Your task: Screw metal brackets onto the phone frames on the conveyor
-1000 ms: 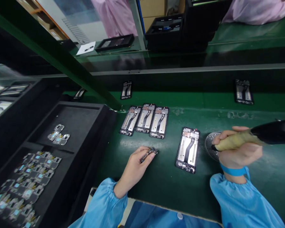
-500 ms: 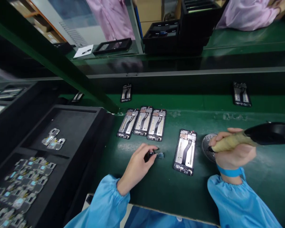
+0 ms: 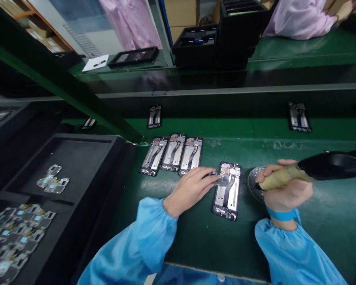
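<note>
My left hand (image 3: 191, 189) pinches a small metal part (image 3: 222, 180) and holds it over the upper left of an open phone frame (image 3: 228, 192) lying on the green mat. My right hand (image 3: 286, 190) is wrapped round an electric screwdriver (image 3: 311, 170) with a tape-wound grip, its tip down in a round screw dish (image 3: 253, 180) just right of the phone frame. Both sleeves are blue, and a blue band circles the right wrist.
Three phone frames (image 3: 172, 155) lie side by side left of the hands, with others farther back (image 3: 154, 116) (image 3: 298, 116). A black tray (image 3: 32, 206) at left holds several small metal parts (image 3: 16, 237). Stacked black trays (image 3: 207, 41) and people in pink coats stand beyond.
My left hand has carried the small part from the mat rightward onto the top of the single phone frame. My right hand stays with the screwdriver in the dish.
</note>
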`<state>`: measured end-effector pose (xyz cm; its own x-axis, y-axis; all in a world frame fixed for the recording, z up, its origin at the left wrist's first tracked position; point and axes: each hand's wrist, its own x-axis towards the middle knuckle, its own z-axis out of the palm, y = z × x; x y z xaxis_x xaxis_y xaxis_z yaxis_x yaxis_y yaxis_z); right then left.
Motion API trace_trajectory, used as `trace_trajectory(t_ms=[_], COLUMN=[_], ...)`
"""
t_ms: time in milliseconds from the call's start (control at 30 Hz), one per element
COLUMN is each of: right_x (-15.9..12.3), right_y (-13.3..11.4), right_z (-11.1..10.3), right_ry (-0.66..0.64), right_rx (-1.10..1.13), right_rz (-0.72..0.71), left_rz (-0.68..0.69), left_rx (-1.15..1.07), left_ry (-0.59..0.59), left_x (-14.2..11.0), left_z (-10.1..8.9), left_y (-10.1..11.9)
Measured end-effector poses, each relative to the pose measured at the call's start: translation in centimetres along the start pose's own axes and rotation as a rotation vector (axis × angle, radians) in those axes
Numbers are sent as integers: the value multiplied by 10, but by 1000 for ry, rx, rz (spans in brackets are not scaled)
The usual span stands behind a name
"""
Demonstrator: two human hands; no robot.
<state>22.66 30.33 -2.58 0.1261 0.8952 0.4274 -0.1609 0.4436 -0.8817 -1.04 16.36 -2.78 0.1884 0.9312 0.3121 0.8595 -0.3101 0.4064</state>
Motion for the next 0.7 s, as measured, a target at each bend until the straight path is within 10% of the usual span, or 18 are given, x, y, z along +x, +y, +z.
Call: trace_trajectory(t_ms=[200, 700], right_x=[1, -1], right_y=[-3, -1], right_z=[3, 1], right_ry=[-29, -24], right_rx=[34, 14], right_rz=[-9, 17], left_rz=[116, 186], left_rx=[29, 47], left_ry=[-21, -100], left_x=[61, 51], left_z=[33, 34], left_y=[-15, -17])
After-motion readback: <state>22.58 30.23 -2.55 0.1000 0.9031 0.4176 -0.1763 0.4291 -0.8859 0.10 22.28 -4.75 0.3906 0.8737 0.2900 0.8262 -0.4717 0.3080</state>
